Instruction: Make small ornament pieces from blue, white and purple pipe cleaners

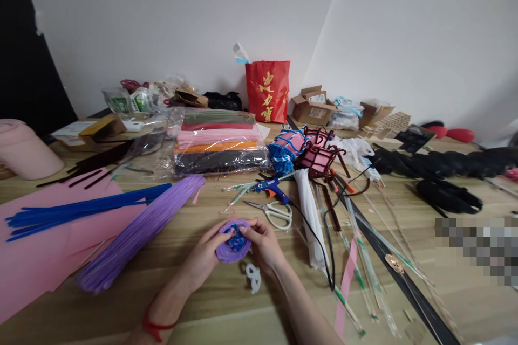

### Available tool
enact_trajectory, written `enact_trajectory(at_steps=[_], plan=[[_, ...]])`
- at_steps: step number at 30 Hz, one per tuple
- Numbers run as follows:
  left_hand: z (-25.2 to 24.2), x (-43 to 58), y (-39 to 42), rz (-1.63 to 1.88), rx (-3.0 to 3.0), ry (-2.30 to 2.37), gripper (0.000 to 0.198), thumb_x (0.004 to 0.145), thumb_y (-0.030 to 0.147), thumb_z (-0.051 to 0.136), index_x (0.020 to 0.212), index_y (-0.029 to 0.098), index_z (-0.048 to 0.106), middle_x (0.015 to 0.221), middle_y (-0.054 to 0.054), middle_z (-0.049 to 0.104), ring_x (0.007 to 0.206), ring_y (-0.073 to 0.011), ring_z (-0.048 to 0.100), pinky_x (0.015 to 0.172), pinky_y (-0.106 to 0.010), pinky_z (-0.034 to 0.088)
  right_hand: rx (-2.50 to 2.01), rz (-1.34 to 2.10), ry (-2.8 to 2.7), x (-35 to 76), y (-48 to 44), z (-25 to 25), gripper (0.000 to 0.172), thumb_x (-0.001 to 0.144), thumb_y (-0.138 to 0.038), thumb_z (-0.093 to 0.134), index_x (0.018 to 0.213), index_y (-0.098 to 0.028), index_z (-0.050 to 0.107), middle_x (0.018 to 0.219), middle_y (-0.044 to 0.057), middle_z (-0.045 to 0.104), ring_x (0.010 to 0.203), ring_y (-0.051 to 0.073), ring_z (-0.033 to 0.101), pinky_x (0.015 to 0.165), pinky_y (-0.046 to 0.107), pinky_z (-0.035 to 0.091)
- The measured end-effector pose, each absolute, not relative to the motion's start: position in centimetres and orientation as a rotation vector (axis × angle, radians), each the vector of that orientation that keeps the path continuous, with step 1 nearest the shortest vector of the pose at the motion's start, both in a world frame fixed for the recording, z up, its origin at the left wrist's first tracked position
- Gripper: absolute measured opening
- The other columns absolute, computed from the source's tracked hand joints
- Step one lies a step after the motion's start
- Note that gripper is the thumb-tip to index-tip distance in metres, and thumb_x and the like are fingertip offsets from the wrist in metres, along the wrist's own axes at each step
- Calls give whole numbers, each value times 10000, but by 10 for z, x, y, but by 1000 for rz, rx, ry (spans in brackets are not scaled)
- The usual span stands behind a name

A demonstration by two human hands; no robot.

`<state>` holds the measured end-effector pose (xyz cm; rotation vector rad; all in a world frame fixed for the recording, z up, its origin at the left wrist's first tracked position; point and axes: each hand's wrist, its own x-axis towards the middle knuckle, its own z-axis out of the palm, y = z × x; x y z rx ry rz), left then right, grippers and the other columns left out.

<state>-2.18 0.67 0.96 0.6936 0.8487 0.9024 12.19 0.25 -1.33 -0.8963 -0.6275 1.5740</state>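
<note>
A round purple piece (226, 253) with a blue centre (237, 239) is held above the wooden table between both hands. My left hand (209, 247) grips its left side, the thumb on the blue part. From the right, my right hand (261, 241) pinches the opposite edge, its thumb also by the blue centre. A red band circles the left wrist. Just below the right fingers lies a small white curled piece (253, 278). Scissors (277, 214) with pale handles rest behind the right hand, and a blue glue gun (272, 188) lies beyond them.
Purple stems (141, 234), blue stems (89, 206) and pink sheets (36, 259) lie at left. White stems (311, 221), a black cable and thin sticks are at right. Packaged stems (220, 143), small lanterns (318, 157) and a red bag (267, 91) stand behind.
</note>
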Motion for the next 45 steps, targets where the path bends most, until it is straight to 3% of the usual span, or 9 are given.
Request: enact_trajectory(at_steps=[8, 15, 22, 28, 34, 37, 42, 45], plan=[[10, -19, 7, 947, 778, 903, 323, 721, 268, 659, 1037, 203, 671, 1148, -60, 661, 1133, -250, 546, 931, -326, 448, -918, 1558, -651, 121, 3, -19, 324, 498, -233, 837, 695, -145, 596, 594, -5, 664, 469, 104, 571, 472, 201, 436], [9, -20, 10, 959, 681, 945, 348, 686, 222, 627, 1020, 146, 681, 991, -80, 722, 974, -263, 632, 807, -334, 494, -988, 1534, -720, 120, 1, -19, 328, 517, -271, 830, 733, -143, 619, 626, 3, 668, 452, 96, 549, 410, 184, 386], [5, -22, 11, 937, 665, 930, 397, 675, 200, 597, 1062, 140, 666, 974, -84, 726, 920, -258, 649, 760, -321, 495, -938, 1567, -684, 116, 0, -16, 318, 555, -305, 808, 754, -146, 617, 683, 25, 684, 557, 128, 611, 564, 242, 483], [3, -21, 9, 929, 749, 946, 398, 682, 241, 641, 1072, 164, 656, 1042, -83, 705, 967, -257, 633, 817, -333, 484, -989, 1410, -673, 112, 3, -24, 337, 491, -305, 817, 676, -168, 572, 559, -23, 619, 463, 104, 534, 471, 212, 421], [1, -27, 16, 971, 820, 999, 381, 684, 311, 672, 1038, 171, 653, 1042, -90, 702, 1014, -273, 616, 861, -359, 481, -1142, 1356, -945, 124, 2, -10, 358, 582, -346, 775, 829, -163, 590, 538, -52, 550, 421, 80, 425, 433, 200, 322], [1, -34, 21, 1085, 731, 1094, 357, 679, 306, 674, 1010, 174, 648, 1017, -73, 709, 988, -255, 629, 832, -341, 501, -1243, 1102, -1135, 140, -2, 3, 418, 482, -301, 837, 787, -184, 577, 723, -26, 590, 533, 85, 443, 507, 206, 351], [3, -44, 28, 1209, 569, 1159, 301, 712, 212, 626, 1010, 176, 644, 983, -37, 715, 921, -185, 648, 758, -259, 524, -1254, 1114, -1682, 159, -20, 6, 532, 314, -259, 876, 791, -208, 644, 782, -15, 555, 609, 114, 472, 516, 206, 377], [9, -44, 27, 1175, 519, 1102, 255, 744, 211, 591, 988, 167, 653, 985, -40, 714, 946, -178, 639, 737, -240, 531, -1301, 1115, -1788, 160, -26, -1, 434, 329, -144, 854, 708, -201, 648, 788, -14, 548, 573, 95, 478, 474, 186, 368]])
